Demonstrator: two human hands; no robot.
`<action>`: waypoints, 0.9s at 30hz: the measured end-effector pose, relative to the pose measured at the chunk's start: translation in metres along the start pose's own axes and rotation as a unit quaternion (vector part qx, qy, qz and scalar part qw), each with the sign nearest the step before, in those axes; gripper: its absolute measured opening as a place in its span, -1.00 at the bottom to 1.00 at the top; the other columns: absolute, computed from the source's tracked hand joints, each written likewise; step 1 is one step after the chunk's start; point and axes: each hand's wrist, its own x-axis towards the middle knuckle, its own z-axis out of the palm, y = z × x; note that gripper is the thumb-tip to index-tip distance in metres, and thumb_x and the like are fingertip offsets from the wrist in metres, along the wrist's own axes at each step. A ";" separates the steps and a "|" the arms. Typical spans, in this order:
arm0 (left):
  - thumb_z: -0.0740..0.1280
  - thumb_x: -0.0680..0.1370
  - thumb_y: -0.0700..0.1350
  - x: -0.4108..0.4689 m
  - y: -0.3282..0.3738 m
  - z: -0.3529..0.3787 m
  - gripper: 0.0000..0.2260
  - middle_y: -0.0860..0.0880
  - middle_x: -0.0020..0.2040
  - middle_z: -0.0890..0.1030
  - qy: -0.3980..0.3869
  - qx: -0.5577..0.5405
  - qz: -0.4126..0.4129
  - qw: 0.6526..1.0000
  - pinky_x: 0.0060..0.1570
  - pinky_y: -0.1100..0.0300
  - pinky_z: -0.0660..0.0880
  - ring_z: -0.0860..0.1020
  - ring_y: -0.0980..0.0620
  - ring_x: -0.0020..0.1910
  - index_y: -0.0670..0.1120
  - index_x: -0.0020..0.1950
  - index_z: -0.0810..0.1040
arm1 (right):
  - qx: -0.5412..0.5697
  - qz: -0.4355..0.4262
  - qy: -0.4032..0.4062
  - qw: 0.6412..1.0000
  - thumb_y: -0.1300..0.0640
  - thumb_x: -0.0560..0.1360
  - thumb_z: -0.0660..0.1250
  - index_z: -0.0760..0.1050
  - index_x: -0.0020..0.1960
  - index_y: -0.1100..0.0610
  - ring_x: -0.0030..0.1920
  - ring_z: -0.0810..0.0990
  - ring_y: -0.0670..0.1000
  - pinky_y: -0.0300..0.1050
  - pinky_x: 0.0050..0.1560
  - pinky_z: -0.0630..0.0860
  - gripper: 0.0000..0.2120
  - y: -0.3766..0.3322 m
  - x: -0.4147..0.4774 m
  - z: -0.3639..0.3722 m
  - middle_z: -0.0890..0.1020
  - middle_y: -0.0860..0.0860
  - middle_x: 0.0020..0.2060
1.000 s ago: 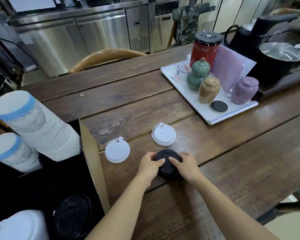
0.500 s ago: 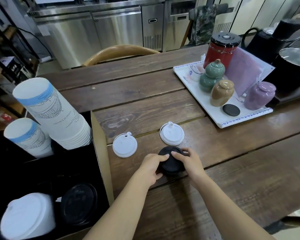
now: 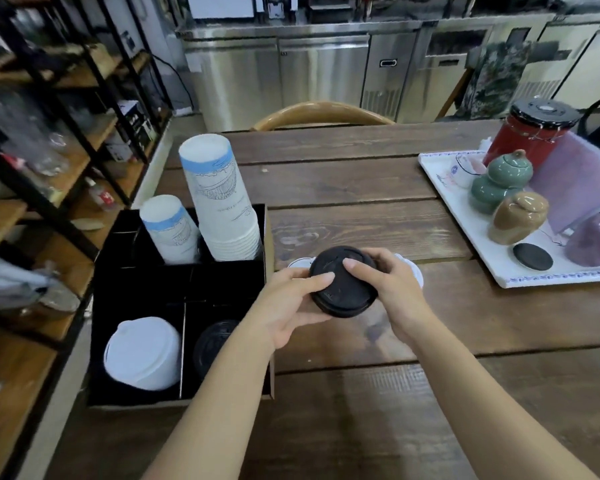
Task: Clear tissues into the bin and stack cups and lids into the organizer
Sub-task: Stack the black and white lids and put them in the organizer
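Observation:
A short stack of black lids [image 3: 343,284] is held above the wooden table [image 3: 361,188], gripped between my left hand [image 3: 290,303] and my right hand [image 3: 392,289]. Two white lids [image 3: 417,273] lie on the table behind my hands, mostly hidden. The black cardboard organizer [image 3: 226,282] stands at the table's left edge. Its back compartments hold a tall stack of paper cups [image 3: 219,202] and a shorter stack [image 3: 170,228], both upside down. White lids [image 3: 142,353] and black lids [image 3: 212,344] fill its front compartments.
A white tray [image 3: 465,216] at the right carries several ceramic jars, a red canister [image 3: 534,133], a purple sheet and a black coaster [image 3: 532,257]. A wooden chair back [image 3: 323,112] stands beyond the table. Shelving [image 3: 49,161] runs along the left.
Both hands lifted the black lids off the table and carried them left, toward the organizer. The camera has turned left, bringing the organizer and shelving into fuller view.

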 end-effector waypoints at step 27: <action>0.33 0.54 -0.08 -0.093 -0.045 -0.127 -0.80 -0.09 0.08 0.52 0.223 0.093 -0.043 0.969 0.02 0.02 0.57 0.54 -0.09 0.07 -0.07 0.10 0.37 | -0.320 -0.031 -0.189 0.928 -0.03 0.44 0.38 0.50 0.11 0.17 0.07 0.59 0.07 0.03 0.12 0.53 -0.65 0.039 -0.030 0.143 0.63 0.05 0.02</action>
